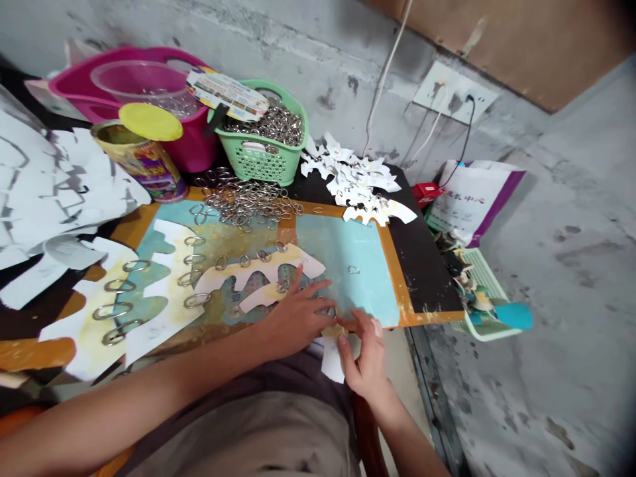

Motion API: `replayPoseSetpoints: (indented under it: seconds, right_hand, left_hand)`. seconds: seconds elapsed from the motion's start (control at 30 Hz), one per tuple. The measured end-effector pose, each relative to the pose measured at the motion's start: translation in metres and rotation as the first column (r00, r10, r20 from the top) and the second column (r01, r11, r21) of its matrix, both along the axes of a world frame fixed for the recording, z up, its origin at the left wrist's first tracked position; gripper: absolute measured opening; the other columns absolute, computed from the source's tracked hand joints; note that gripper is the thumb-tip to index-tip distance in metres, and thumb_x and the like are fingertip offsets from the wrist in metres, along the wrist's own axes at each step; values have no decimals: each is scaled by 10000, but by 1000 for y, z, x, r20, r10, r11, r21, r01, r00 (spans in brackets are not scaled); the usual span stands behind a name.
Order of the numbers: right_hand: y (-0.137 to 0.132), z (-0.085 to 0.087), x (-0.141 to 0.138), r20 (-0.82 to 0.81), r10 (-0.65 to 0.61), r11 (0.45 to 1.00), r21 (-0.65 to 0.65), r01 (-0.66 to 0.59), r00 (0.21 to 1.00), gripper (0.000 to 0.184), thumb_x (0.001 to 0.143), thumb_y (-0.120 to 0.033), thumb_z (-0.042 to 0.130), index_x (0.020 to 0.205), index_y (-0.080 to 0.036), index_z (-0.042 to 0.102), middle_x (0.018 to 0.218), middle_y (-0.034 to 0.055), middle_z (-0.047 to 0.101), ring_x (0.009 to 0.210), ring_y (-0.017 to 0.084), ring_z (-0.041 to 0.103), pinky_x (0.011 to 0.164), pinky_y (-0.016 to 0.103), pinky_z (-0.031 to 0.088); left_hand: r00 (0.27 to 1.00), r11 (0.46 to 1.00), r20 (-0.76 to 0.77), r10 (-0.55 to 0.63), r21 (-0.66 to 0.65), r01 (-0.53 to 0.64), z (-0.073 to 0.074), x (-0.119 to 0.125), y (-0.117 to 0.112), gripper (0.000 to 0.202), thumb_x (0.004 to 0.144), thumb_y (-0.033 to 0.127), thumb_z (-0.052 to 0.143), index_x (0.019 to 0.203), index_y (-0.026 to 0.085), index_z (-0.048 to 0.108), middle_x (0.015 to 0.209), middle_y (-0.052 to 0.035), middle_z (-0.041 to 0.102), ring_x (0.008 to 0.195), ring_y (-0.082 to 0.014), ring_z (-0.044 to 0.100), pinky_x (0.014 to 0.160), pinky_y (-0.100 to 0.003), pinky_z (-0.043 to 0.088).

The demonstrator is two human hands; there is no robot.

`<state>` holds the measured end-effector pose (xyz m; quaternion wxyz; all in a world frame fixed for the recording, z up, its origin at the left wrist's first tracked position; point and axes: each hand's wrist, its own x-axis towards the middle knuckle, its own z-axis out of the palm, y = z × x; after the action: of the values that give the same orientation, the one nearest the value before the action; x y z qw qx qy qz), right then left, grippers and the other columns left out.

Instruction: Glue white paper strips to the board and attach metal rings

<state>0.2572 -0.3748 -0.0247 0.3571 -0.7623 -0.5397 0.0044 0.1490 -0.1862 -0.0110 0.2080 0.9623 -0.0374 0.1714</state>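
My left hand [298, 319] lies palm down over the near edge of the mat, its fingers spread. Close to its fingertips is a metal ring [326, 310], partly hidden by the fingers. At the table's front edge my right hand [368, 354] pinches a white, scallop-edged strip [332, 361] between thumb and fingers; the strip hangs past the edge. Beyond my left hand lies a longer scalloped strip [258, 262] with yellowish stains and several rings along it. A shorter strip [258, 298] with a ring lies partly under that hand. One loose ring [353, 269] rests on the blue mat [368, 291].
Larger strips with rings [173, 265] lie at left beside white paper sheets [64, 179]. Behind are a ring pile [248, 202], a tin [144, 162], a pink basket [199, 142], a green basket [263, 162] and stacked strips [358, 175]. A pale basket [491, 281] stands right.
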Motion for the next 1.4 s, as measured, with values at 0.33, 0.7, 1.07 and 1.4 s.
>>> replayPoseSetpoints:
  seconds: [0.33, 0.7, 1.07, 1.4]
  right_hand:
    - [3, 8, 4, 118, 80, 996, -51, -75, 990, 620, 927, -244, 526, 1495, -170, 288, 1100, 129, 700, 945, 310, 608, 817, 476, 436]
    - [0, 7, 13, 179, 156, 988, -21, -155, 971, 579, 931, -185, 535, 1465, -145, 314, 1100, 114, 708, 907, 279, 595, 784, 426, 408]
    - [11, 17, 16, 117, 144, 984, -118, -131, 983, 284, 937, -162, 503, 1218, -161, 543, 916, 62, 712, 855, 246, 543, 749, 382, 335]
    - [24, 23, 19, 173, 168, 973, -185, -135, 970, 186, 964, -165, 461, 843, -168, 603, 780, 57, 624, 815, 230, 489, 702, 363, 264]
  left_hand:
    - [990, 986, 89, 109, -134, -97, 28, -12, 17, 219, 942, 122, 474, 1094, 220, 596, 1015, -19, 733, 1272, -212, 530, 1239, -573, 31]
    - [990, 989, -74, -118, 79, 124, 19, -10, 3, 305, 926, 98, 444, 1230, 104, 450, 1163, -131, 707, 1179, -255, 638, 1228, -605, 73]
    - [989, 988, -107, -103, 103, 114, 20, -17, -2, 297, 921, 62, 426, 1216, 79, 455, 1165, -165, 705, 1307, -245, 547, 1242, -560, 112]
    - [996, 991, -60, -69, 107, 76, 22, 4, -4, 127, 944, 198, 544, 1005, 111, 613, 1023, -139, 740, 1190, -253, 635, 1240, -548, 136]
